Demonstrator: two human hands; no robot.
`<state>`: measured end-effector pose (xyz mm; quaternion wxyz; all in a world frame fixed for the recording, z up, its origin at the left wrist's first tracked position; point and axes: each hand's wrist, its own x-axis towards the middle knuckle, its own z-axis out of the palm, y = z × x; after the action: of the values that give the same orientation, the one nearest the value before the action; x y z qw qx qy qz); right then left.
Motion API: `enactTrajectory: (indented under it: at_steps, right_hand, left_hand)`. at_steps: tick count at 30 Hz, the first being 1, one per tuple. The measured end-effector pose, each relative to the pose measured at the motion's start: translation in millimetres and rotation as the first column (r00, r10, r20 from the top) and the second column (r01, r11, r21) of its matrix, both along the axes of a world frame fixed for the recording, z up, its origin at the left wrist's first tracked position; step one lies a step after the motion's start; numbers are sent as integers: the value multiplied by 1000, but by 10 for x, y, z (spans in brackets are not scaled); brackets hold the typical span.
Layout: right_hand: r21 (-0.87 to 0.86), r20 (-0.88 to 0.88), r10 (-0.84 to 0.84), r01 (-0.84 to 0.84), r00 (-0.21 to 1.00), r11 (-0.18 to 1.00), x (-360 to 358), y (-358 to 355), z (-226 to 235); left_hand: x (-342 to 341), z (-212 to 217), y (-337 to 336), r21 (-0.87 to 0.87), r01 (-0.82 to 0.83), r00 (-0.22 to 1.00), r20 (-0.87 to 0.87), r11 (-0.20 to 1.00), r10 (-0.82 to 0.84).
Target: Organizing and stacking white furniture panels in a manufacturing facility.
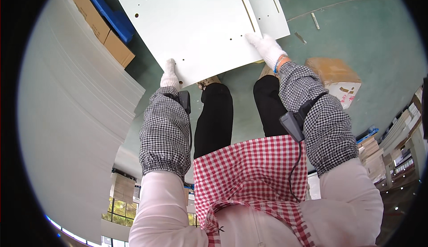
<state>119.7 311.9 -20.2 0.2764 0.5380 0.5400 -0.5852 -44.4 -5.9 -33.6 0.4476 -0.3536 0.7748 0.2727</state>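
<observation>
White panel (pixel 200 19), lower panel (pixel 271 27), carton (pixel 334 73) nearby

White panel (pixel 196 28); red-white checked apron (pixel 249 171); black-white checked sleeves (pixel 165 131); black trousers (pixel 216 113); green floor (pixel 365 37).

A green floor (pixel 370 37) is extending across the upper right. At left, a large pale surface (pixel 76 100) with fine lines is curving. Toward the lower left, windows (pixel 119 211) are showing yellow-green colour; at lower right, small lights (pixel 397 208) are shining.
</observation>
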Motion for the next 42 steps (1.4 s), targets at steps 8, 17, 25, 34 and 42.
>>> enactTrajectory:
  at_steps: [8,17,25,34,42]
  right_hand:
    - [120,86,85,-95,993,988,-19,22,397]
    - [204,130,138,-163,982,965,100,122,488]
    - [164,87,133,-146,987,976,274,133,525]
    - [144,75,206,-215,976,966,168,178,811]
    - [143,35,272,-274,962,951,186,257,794]
  left_hand:
    - [82,344,153,40,-54,998,-14,998,54]
    - [292,431,243,67,-2,1000,9,998,1]
    - [439,511,229,80,-12,999,50,997,8]
    - [459,631,236,57,-27,999,27,998,26]
    - [593,620,233,119,-134,989,77,984,126]
